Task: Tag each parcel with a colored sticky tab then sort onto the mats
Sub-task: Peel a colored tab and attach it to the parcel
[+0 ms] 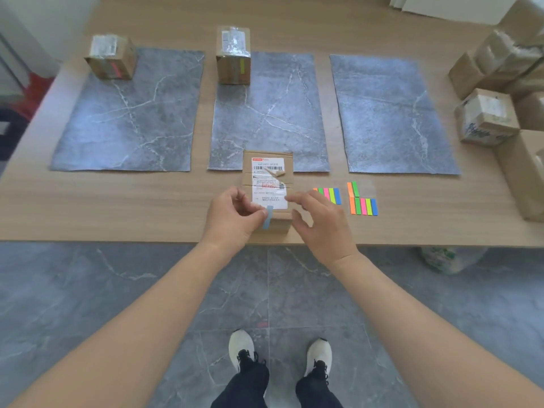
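On wooden table (117, 201), left hand (232, 219) pinches blue tab (268, 218); right hand (321, 222) spread, empty.

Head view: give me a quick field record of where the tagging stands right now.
parcel in work: near table edge, label up, in front of the middle mat
blue tab: at the parcel's near edge, pinched by left hand
right hand: open, beside the parcel, holding nothing
left mat: one parcel at its far corner, red-pink tab
middle mat: one parcel at its far corner, yellow-green tab
right mat: no parcel
tab sheets: right of the parcel in work
untagged parcels: stacked at right
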{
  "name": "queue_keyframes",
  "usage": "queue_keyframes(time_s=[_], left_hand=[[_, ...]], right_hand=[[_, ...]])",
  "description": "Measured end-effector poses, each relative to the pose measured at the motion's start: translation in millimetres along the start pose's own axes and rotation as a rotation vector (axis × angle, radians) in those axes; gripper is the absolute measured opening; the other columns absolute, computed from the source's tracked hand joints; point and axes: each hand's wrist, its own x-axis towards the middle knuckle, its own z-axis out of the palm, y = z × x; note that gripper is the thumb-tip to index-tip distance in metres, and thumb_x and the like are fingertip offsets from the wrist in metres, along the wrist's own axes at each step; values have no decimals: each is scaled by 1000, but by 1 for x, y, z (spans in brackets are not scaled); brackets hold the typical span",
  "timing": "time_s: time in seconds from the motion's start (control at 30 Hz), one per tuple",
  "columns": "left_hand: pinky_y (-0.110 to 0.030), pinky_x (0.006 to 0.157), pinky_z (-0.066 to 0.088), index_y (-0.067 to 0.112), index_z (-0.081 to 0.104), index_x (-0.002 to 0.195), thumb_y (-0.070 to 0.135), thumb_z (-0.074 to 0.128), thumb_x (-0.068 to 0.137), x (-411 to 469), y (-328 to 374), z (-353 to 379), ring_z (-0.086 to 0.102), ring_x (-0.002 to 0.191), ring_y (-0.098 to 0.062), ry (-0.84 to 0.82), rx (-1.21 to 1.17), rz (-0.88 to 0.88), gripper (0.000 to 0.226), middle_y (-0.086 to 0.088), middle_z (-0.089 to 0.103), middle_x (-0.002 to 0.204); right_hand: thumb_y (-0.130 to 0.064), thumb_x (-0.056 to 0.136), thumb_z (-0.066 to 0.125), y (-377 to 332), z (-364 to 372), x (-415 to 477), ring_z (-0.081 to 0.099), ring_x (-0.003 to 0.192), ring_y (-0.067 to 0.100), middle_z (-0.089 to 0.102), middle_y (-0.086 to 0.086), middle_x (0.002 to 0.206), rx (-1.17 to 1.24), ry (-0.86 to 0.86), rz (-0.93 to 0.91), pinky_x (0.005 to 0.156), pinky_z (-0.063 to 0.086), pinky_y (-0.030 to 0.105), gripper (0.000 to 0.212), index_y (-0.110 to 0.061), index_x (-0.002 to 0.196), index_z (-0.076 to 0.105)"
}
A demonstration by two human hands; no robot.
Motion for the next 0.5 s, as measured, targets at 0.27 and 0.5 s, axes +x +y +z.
queue_keyframes(time_s=[0.27,0.5], left_hand=[[-44,81,59,16,38,62,4,79,76,-11,-58,34,73,75,-14,134,28,69,45,1,75,73],[-46,80,58,20,35,60,2,79,76,-6,-81,54,72,73,-12,268,-56,77,50,-6,72,69]], right_hand=[[5,91,57,26,18,-5,62,122,28,64,5,139,-78,-230,57,101,52,43,41,-6,128,70],[-4,84,72,36,25,-8,68,104,25,66,9,126,-27,-176,14,82,59,44,23,-3,106,78]])
